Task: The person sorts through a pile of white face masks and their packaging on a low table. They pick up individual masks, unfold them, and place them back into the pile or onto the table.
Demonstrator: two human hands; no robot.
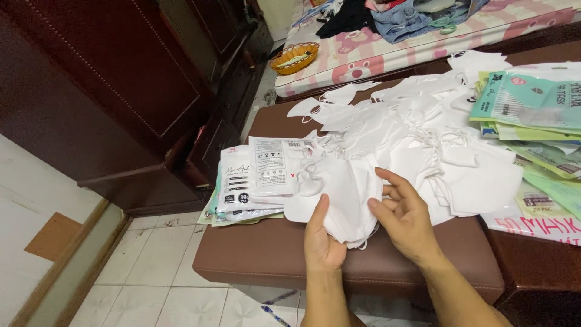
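Observation:
My left hand [322, 239] grips a thin stack of white face masks [342, 194] from below, thumb on top. My right hand [404, 215] rests on the same stack's right edge, fingers spread over the masks. Behind the stack a large loose heap of white masks [417, 130] covers the brown padded bench [272, 254]. To the left of my hands lies a pile of white and grey printed mask packets [248, 178].
Green mask packets [532, 109] are stacked at the right. A dark wooden cabinet [121, 79] stands at the left over a tiled floor [157, 278]. A bed with pink printed sheet [387, 51] holds an orange basket [295, 57] and clothes. A pen [275, 316] lies on the floor.

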